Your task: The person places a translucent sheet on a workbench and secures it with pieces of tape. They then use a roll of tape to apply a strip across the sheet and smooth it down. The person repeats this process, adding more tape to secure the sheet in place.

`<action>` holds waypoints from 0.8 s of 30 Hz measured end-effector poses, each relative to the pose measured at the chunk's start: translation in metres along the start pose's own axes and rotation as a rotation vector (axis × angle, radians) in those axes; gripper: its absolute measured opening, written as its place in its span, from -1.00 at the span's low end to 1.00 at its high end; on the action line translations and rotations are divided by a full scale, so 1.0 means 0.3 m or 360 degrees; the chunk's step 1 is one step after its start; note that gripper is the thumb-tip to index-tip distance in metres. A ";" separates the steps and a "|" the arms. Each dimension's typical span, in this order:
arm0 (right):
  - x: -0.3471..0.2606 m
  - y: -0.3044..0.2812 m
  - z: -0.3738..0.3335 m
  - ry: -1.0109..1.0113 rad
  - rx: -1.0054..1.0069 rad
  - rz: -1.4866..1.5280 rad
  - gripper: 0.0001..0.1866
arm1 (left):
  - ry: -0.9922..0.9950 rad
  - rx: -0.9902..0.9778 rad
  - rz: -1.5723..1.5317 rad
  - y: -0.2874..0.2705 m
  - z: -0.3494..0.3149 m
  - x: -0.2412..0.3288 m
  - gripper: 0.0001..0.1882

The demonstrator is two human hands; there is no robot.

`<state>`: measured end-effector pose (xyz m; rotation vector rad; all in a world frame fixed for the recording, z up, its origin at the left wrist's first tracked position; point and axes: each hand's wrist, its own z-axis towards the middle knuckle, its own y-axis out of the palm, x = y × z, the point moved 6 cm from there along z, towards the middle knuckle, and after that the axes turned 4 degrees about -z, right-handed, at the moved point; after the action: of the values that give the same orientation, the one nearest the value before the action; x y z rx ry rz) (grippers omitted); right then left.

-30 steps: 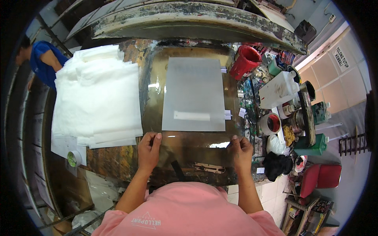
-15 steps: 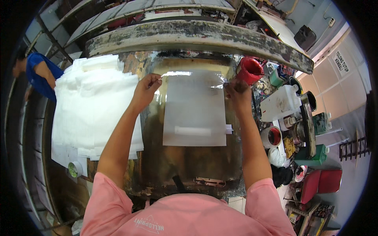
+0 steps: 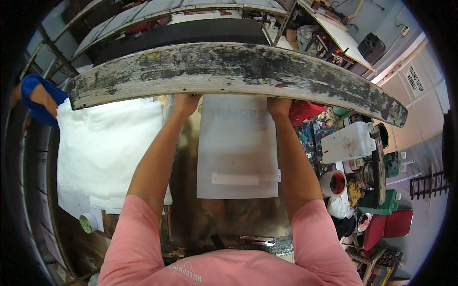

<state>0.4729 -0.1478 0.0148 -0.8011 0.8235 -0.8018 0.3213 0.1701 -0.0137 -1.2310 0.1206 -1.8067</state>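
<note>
A translucent whitish plastic sheet (image 3: 237,148) lies flat on the dark, stained board (image 3: 191,219) in front of me. A paler rectangular strip shows near its lower end, and a small tab sticks out at its right edge. My left hand (image 3: 187,103) is by the sheet's far left corner and my right hand (image 3: 279,107) by its far right corner. The fingers of both hands are hidden behind a thick, paint-worn wooden beam (image 3: 229,69), which also covers the sheet's far edge. Whether either hand grips the sheet cannot be seen.
On the left is a large stack of white sheets (image 3: 109,152), with a small round tub (image 3: 88,222) at its near corner. A red bucket (image 3: 305,112), a white jerrycan (image 3: 348,141) and paint pots crowd the right. A cutter (image 3: 257,240) lies near my body. Another person's blue sleeve (image 3: 43,100) shows far left.
The view has tilted, so the beam and table sit lower in the picture. Both hands have reached farther forward, and their fingers, visible before at the sheet's far corners, are now behind the beam.
</note>
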 end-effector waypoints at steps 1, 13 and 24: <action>-0.042 0.015 0.003 -0.0064 -0.0078 -0.0049 -0.70 | 0.0019 0.0003 0.0183 -0.021 0.000 -0.060 -0.65; 0.320 0.376 0.037 -0.0323 0.0315 0.0801 -0.51 | 0.0269 0.0008 0.0500 0.173 -0.002 -0.193 -0.59; 0.354 0.490 0.040 -0.0191 0.0150 0.1416 -0.49 | 0.0217 0.0144 0.0565 0.139 -0.001 -0.143 -0.58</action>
<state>0.5719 -0.1669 -0.1365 -0.3231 0.9116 0.0019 0.3505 0.1770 -0.0652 -0.9542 0.3117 -1.5655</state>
